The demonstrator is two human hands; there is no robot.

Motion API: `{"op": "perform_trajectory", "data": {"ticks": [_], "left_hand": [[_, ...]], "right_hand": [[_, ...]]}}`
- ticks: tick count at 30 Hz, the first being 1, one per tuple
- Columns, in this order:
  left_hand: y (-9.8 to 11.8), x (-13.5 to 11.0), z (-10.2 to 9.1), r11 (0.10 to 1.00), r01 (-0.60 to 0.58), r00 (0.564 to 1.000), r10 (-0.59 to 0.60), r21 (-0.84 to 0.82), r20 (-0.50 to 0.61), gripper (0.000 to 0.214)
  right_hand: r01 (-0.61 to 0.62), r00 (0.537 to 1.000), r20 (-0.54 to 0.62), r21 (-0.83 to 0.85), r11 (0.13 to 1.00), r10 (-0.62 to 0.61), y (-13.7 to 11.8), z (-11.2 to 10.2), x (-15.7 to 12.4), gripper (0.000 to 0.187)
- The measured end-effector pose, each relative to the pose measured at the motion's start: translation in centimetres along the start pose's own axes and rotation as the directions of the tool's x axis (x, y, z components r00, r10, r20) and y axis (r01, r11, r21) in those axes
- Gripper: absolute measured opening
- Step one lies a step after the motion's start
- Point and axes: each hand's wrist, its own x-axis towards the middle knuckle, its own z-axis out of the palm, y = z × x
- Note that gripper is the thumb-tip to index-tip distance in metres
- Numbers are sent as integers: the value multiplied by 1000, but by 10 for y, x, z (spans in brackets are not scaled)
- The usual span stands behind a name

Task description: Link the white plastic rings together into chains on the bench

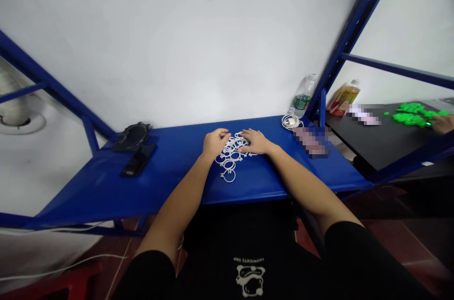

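Note:
A heap of several white plastic rings (231,157) lies on the blue table (170,174), near its middle. My left hand (213,143) rests at the heap's left edge with its fingers curled in toward the rings. My right hand (256,142) lies on the heap's right side, fingers stretched flat over the rings. Whether either hand actually pinches a ring is too small to make out.
A black phone (138,161) and a dark round object (133,135) lie at the left. A coiled white cable (291,121) and a water bottle (304,95) stand at the back right. Blue frame bars rise on both sides. Another person's hand (443,123) touches green parts (413,114) on the black table.

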Motion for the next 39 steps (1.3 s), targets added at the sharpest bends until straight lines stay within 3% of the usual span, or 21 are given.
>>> {"op": "perform_trajectory", "data": {"ticks": [2,4,7,9,12,15,18,23,28,39], "left_hand": [[13,-2,-13,992,-99,988,89,74,123,38],[27,-12,-27,954,-235,924,160,186,346,76],[37,-35,-41,892,-327,806,90,312,586,124],[34,-49,-42,861,-314,768,-17,400,640,138],[19,-55,-33,832,-226,767,-168,507,619,144],[4,-45,-21,836,-181,773,-205,518,600,139],[-3,-30,-8,854,-193,778,-167,483,606,134],[-6,-10,14,856,-230,805,-100,463,585,120],[-10,2,32,849,-220,846,-79,480,528,107],[-12,6,34,866,-199,875,-55,459,482,106]], "right_hand": [[25,999,20,8,1000,-25,-3,-1,-1,99],[33,999,33,20,999,-34,-5,-4,-3,105],[32,996,87,24,999,-34,-8,-6,-4,120],[33,991,129,14,999,-35,-12,-5,-6,127],[52,986,158,6,999,-53,-18,-1,-7,130],[87,987,135,4,996,-87,-18,5,-7,130],[81,992,99,-10,997,-79,-15,9,-4,124],[40,999,11,-48,998,-40,-7,13,7,98],[12,994,-103,-94,995,-22,1,20,20,90],[-32,995,-97,-96,995,23,5,21,34,91]]}}
